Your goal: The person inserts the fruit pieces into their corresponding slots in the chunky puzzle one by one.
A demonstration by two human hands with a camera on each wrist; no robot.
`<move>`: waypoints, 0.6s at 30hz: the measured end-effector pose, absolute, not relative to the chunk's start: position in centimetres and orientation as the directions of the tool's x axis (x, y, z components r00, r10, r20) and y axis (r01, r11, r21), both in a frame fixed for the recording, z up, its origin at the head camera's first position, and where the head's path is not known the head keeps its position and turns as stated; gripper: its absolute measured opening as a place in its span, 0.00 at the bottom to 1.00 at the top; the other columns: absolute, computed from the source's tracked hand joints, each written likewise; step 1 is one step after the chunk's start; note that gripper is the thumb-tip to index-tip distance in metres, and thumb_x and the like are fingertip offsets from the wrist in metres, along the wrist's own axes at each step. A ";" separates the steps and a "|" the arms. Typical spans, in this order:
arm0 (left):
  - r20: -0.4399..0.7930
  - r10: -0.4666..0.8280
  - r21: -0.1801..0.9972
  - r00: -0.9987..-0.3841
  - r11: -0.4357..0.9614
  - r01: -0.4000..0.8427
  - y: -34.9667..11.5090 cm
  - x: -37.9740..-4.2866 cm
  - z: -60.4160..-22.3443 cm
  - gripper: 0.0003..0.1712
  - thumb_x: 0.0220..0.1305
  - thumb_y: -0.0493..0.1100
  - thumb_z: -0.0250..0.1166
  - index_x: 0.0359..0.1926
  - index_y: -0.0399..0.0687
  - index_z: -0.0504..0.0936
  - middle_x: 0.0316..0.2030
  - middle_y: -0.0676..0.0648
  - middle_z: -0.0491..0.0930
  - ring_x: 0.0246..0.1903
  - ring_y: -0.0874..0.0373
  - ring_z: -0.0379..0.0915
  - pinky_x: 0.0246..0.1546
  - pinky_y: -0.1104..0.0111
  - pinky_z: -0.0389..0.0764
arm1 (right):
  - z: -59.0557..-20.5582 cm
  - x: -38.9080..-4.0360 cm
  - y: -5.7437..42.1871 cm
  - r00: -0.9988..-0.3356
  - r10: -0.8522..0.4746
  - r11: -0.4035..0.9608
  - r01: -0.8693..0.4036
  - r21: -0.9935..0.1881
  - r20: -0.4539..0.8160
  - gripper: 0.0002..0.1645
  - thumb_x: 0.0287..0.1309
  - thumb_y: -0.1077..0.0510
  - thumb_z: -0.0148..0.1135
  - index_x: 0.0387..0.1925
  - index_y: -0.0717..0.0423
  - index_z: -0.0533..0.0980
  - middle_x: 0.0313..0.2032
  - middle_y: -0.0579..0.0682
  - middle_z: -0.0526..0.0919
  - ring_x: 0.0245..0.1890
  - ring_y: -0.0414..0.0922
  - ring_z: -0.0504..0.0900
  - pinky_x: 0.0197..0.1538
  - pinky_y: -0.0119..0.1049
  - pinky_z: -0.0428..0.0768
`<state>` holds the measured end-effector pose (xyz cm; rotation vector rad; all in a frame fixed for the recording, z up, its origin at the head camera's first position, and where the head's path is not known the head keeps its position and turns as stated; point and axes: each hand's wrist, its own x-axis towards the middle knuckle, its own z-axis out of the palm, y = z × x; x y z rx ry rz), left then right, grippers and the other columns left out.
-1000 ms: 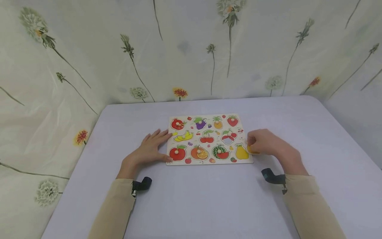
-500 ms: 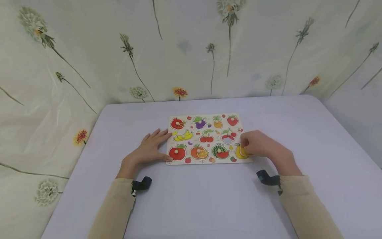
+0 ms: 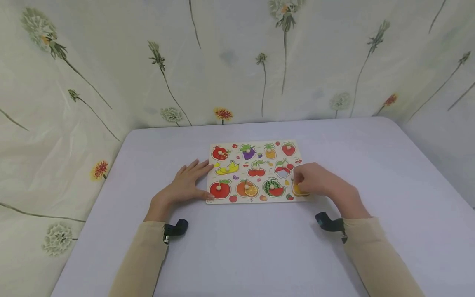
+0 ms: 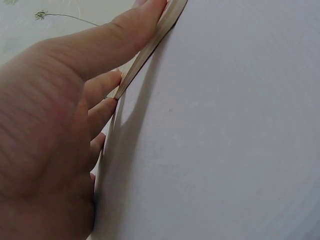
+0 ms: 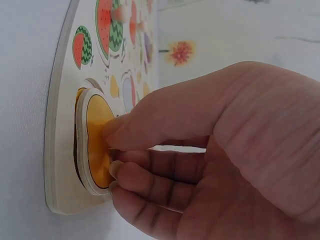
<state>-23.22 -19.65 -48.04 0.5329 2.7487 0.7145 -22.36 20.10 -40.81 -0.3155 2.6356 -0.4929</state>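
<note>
A wooden fruit puzzle board point(image 3: 276, 200) lies flat on the table, its knobbed pieces in rows. My left hand point(image 3: 183, 185) rests along its left side with fingers spread, thumb at the near corner by the apple piece point(image 3: 224, 192). In the left wrist view the thumb point(image 4: 107, 42) and fingertips meet the board's edge. My right hand point(image 3: 319, 180) is over the near right corner and pinches a yellow pear puzzle piece point(image 5: 96, 150) between thumb and fingers; the fingers hide its knob. This piece stands slightly proud of its printed yellow recess, beside the watermelon piece point(image 3: 275, 191).
A pale lavender cloth covers the table point(image 3: 252, 247) around the board. Behind it hangs a floral-patterned curtain point(image 3: 230, 82). Each wrist carries a small black camera mount, the left one point(image 3: 177, 228) and the right one point(image 3: 328, 222).
My right hand has moved left with the yellow pear piece, from beside the board's right edge to over the pear's recess. The left hand stays in place.
</note>
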 end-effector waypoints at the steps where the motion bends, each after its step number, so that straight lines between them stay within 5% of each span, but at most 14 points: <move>1: -0.147 0.406 0.507 -0.902 0.814 0.284 -19.6 -23.2 -48.0 0.60 0.45 0.70 0.72 0.77 0.67 0.54 0.79 0.56 0.49 0.80 0.50 0.32 0.78 0.44 0.36 | -40.9 -22.4 20.0 -0.878 -0.294 0.911 -0.137 -0.390 -0.378 0.04 0.55 0.63 0.60 0.32 0.52 0.79 0.33 0.50 0.79 0.34 0.46 0.74 0.32 0.34 0.72; 18: -0.150 0.408 0.513 -0.901 0.811 0.282 -19.5 -23.0 -47.5 0.60 0.46 0.69 0.72 0.77 0.65 0.55 0.79 0.54 0.49 0.80 0.48 0.32 0.78 0.43 0.35 | -41.2 -22.5 19.9 -0.874 -0.321 0.904 -0.168 -0.393 -0.365 0.04 0.53 0.64 0.59 0.30 0.53 0.79 0.32 0.51 0.79 0.33 0.46 0.74 0.30 0.34 0.71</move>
